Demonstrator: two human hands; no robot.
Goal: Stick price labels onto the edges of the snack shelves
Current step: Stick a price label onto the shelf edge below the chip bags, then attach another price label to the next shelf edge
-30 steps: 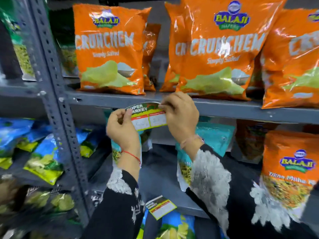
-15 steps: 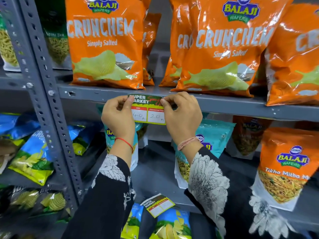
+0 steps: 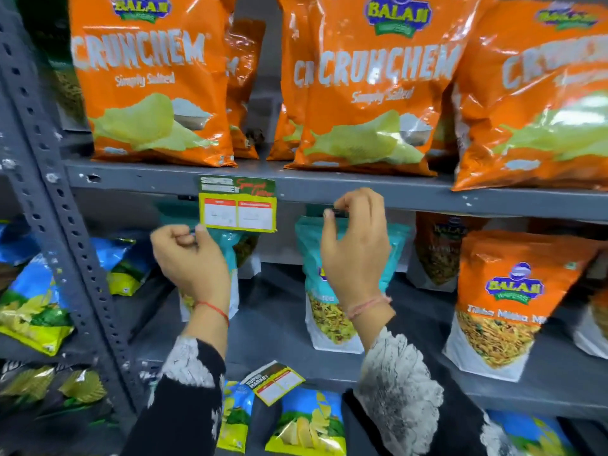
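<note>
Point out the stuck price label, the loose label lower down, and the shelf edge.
stuck price label (image 3: 237, 203): head view, label's middle.
loose label (image 3: 273, 382): head view, its centre.
shelf edge (image 3: 427, 194): head view, bare front lip.

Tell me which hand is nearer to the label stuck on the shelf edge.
Left. The left hand is just below the label, at its lower left corner. The right hand is off to its right, apart.

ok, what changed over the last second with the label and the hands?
Both hands let go of the price label, now stuck on the shelf edge. The left hand dropped down-left, the right hand moved right. The chip bags and the spare label lower down stayed put.
</note>
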